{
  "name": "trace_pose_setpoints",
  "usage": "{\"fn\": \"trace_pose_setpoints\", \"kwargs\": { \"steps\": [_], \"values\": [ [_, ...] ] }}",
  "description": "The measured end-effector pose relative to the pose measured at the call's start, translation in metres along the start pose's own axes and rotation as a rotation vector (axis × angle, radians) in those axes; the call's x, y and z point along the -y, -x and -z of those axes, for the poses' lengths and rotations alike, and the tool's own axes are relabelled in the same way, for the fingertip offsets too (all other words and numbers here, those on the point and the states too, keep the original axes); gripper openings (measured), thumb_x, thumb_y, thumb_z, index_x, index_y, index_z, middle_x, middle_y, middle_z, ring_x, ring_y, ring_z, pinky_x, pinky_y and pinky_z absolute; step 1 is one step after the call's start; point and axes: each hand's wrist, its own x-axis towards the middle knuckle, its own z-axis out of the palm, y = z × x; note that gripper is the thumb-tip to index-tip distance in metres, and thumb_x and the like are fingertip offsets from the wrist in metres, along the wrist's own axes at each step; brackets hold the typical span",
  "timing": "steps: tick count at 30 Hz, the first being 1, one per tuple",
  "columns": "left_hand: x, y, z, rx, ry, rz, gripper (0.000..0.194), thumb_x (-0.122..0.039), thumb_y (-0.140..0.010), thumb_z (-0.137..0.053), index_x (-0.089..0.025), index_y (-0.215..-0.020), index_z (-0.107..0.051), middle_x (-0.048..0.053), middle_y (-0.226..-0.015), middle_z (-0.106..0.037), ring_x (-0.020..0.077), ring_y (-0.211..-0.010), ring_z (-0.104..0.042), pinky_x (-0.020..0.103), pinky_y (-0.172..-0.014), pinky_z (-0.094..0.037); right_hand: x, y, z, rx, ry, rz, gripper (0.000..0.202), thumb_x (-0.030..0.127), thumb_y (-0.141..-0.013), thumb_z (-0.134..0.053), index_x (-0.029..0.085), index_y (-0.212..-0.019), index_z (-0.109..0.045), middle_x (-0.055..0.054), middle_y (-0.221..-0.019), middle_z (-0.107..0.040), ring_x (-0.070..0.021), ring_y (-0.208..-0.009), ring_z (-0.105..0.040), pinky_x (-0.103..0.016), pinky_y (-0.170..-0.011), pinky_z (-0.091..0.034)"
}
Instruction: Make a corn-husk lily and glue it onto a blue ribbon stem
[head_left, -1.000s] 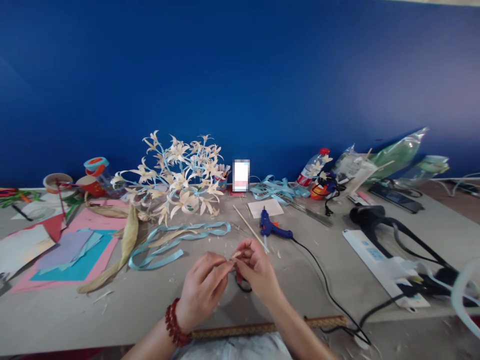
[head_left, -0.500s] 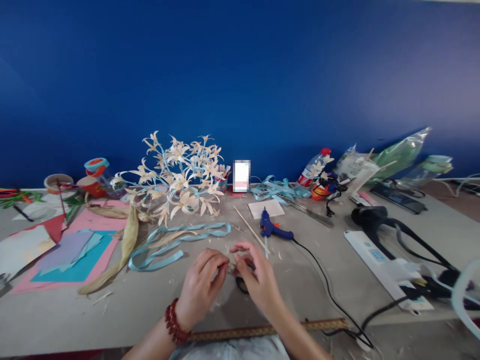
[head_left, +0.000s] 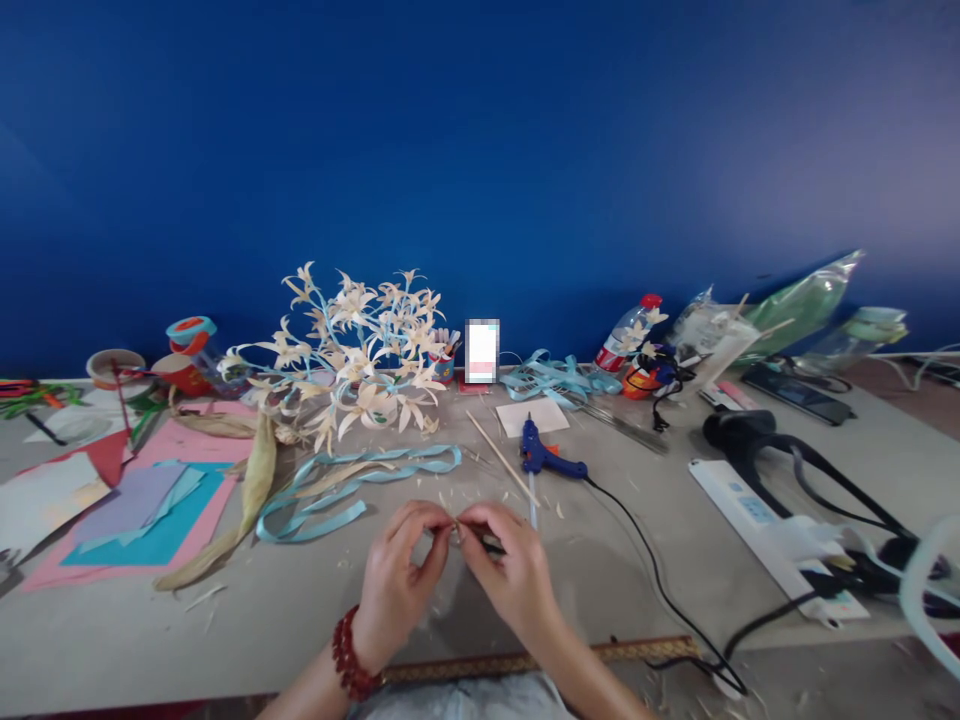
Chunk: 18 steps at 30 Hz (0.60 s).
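Low over the table's front, my left hand (head_left: 405, 560) and my right hand (head_left: 506, 565) meet at the fingertips. Each is closed in a pinch, and something tiny and pale sits between them, too small to name. Partly hidden behind my right fingers is a dark object on the table. Just beyond the hands lie a thin wooden stick (head_left: 502, 458) and a blue hot glue gun (head_left: 551, 455). A light blue ribbon (head_left: 330, 515) curls on the left, beside a dried corn husk (head_left: 259, 480). Pale husk-like flowers (head_left: 367, 350) on blue stems stand behind.
At the left are coloured paper sheets (head_left: 142, 530) and cups. A white power strip (head_left: 776, 545) with cables lies to the right; the glue gun's cord (head_left: 645, 550) runs toward the front edge. At the back stand a bottle (head_left: 626, 335) and a bundle of blue ribbon (head_left: 555, 378).
My right hand has closed its raised fingers and come in to meet the left fingertips. The dark object beneath is now more covered. The things on the table have stayed put.
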Motion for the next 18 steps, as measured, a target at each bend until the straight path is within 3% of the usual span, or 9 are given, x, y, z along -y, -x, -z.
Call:
{"fn": "trace_pose_setpoints", "kwargs": {
  "steps": [7, 10, 18],
  "values": [
    [0.0041, 0.0020, 0.0023, 0.026, -0.090, -0.171, 0.022, -0.003, -0.088, -0.053, -0.019, -0.100, -0.059, 0.008, -0.100, -0.064, 0.0190, -0.092, -0.059, 0.033, -0.082, -0.048, 0.0008, -0.0016, 0.0030, 0.054, 0.006, -0.020, 0.012, 0.018, -0.089, -0.050, 0.020, -0.084, -0.061, -0.001, -0.074, -0.064, -0.0155, -0.068, -0.060, -0.023, -0.063, -0.043],
    [0.0046, 0.0014, 0.0037, 0.065, -0.060, -0.163, 0.022, -0.003, -0.088, -0.052, -0.020, -0.100, -0.058, 0.007, -0.100, -0.064, 0.0192, -0.092, -0.059, 0.034, -0.082, -0.048, 0.0036, -0.0039, 0.0068, 0.112, 0.029, 0.006, 0.013, 0.017, -0.089, -0.049, 0.020, -0.083, -0.060, -0.001, -0.075, -0.064, -0.0150, -0.067, -0.059, -0.023, -0.063, -0.042],
    [0.0045, 0.0018, -0.0010, 0.073, 0.172, 0.242, 0.006, -0.018, -0.091, -0.053, -0.020, -0.089, -0.058, 0.003, -0.086, -0.064, 0.0175, -0.082, -0.062, 0.029, -0.077, -0.049, 0.0046, -0.0030, 0.0090, 0.143, 0.058, 0.027, 0.010, 0.019, -0.090, -0.050, 0.021, -0.085, -0.058, -0.001, -0.074, -0.062, -0.0148, -0.064, -0.056, -0.024, -0.061, -0.040]
  ]
}}
